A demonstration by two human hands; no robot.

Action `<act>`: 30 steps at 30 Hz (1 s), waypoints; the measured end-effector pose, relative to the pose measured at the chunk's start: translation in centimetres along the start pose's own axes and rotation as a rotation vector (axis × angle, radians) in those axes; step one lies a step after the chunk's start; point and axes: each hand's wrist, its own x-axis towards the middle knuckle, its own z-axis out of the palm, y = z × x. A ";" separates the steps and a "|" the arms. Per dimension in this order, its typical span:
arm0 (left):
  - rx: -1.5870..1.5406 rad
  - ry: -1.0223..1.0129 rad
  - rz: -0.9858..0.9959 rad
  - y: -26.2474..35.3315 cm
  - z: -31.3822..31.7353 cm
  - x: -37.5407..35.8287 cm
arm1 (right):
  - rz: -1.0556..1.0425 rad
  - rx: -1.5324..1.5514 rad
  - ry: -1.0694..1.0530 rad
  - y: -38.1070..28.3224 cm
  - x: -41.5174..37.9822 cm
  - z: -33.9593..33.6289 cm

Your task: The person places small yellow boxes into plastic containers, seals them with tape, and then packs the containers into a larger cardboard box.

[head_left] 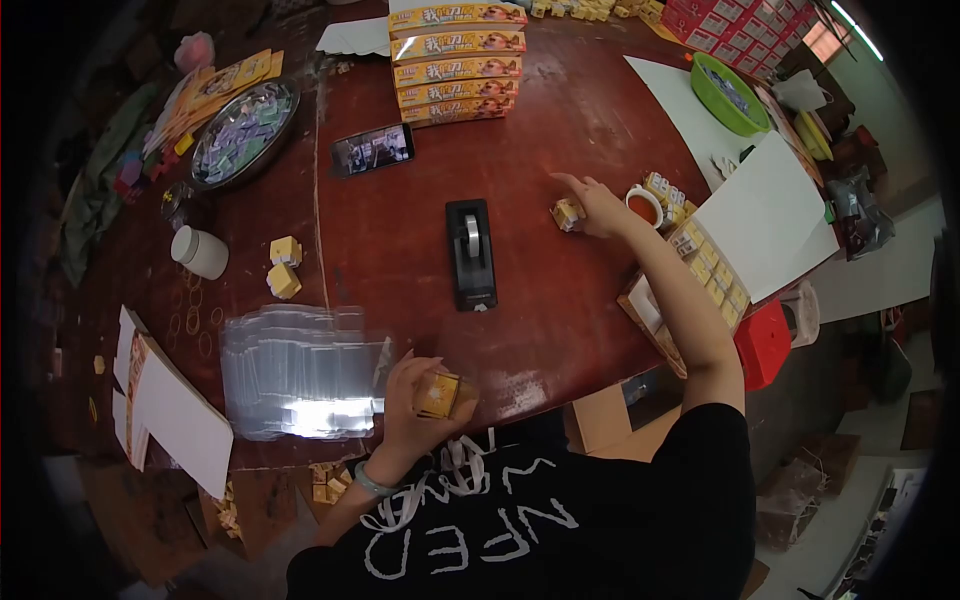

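Near the table's front edge, my left hand (412, 405) is wrapped round a small yellow box (438, 396). My right hand (598, 208) reaches across the table, its fingers over a small yellow-and-white box (566, 214); the index finger sticks out to the left. Whether the other fingers grip that box is hard to tell. Just right of this hand stand a white cup (643, 204) with reddish-brown liquid and a group of small boxes (668, 193). A black tape dispenser (471, 255) lies between my hands. Clear plastic sleeves (300, 375) are piled left of my left hand.
An open carton (712, 275) of small boxes lies under my right forearm. Orange boxes (457, 70) are stacked at the back, near a phone (372, 151). On the left are a white jar (199, 252), two yellow boxes (285, 266) and a tray (245, 133) of wrapped pieces.
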 end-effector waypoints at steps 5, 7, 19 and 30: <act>-0.035 -0.010 -0.004 0.3 0.3 -1.1 | -0.167 0.185 -0.036 -3.1 -6.4 1.5; -0.066 -0.024 0.008 0.7 0.1 -1.2 | -0.243 0.247 -0.078 -4.4 -9.1 1.6; -0.112 -0.049 0.005 1.4 1.0 -3.5 | -0.088 0.852 -0.495 -4.1 -12.6 4.5; -0.150 -0.054 -0.056 1.6 1.0 -6.3 | -0.161 0.971 -0.231 -6.8 -19.1 5.6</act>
